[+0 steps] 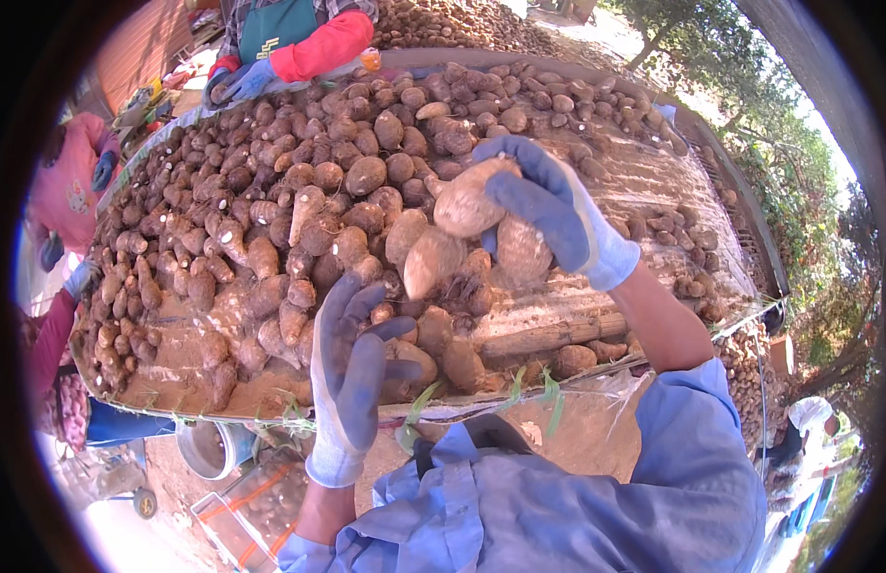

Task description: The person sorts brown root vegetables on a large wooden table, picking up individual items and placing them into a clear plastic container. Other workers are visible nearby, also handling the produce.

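My right hand point(550, 204), in a blue-and-white coated work glove, grips a large pale-brown taro corm point(468, 197) above the pile. Under the palm is a second taro corm point(522, 254); whether the hand also holds it cannot be told. A blurred, pointed taro corm point(432, 261) is just below the first. My left hand point(357, 358), gloved alike, is raised over the near edge with fingers apart and nothing in it. Beyond its fingertips spreads a heap of soil-covered taro corms point(328, 172) on a wide sorting table point(189, 383).
A bamboo pole point(554, 335) lies near the table's front edge. Across the table, a person with red sleeves point(325, 46) handles a corm; other people are at the left. A bucket point(214, 451) and a crate point(253, 505) stand below the near edge. More taro is piled beyond.
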`<state>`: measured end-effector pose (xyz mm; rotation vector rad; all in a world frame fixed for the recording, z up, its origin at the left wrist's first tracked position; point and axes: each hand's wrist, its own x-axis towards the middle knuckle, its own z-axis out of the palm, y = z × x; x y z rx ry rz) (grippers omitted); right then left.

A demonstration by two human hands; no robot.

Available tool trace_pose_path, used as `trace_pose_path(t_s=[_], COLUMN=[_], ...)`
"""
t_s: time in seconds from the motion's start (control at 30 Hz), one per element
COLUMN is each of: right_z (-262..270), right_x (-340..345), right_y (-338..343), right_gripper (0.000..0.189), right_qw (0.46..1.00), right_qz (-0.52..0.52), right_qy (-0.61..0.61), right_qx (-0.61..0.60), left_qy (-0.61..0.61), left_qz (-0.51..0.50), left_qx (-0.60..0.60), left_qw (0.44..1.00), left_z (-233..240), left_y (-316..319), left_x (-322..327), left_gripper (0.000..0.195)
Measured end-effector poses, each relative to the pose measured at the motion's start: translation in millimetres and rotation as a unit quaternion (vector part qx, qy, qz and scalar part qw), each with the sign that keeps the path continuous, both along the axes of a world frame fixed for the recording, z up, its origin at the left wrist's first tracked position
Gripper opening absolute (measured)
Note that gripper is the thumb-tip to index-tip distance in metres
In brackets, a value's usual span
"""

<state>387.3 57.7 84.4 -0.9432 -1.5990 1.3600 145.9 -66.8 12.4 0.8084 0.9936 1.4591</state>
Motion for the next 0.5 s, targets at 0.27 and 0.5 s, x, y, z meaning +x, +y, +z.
trace_pose_path(t_s=[0.27,0.5], right_z=[-34,-44], right_x=[-43,-48], right_y=[-55,-38], right_gripper=[0.063,0.035], right_qw=[0.951,0.852], right_qz=[0.037,0.017], right_qy=[-0.148,-0.195], right_qx=[0.270,0.485], left_qy=[-0.083,-0.205], left_qz=[-0.171,-0.003], left_qx=[-0.101,-0.118], left_qw=[0.977,0.972], left_z=[-30,-22], left_y=[18,51], left_x=[7,23], left_gripper=[0.021,0.018])
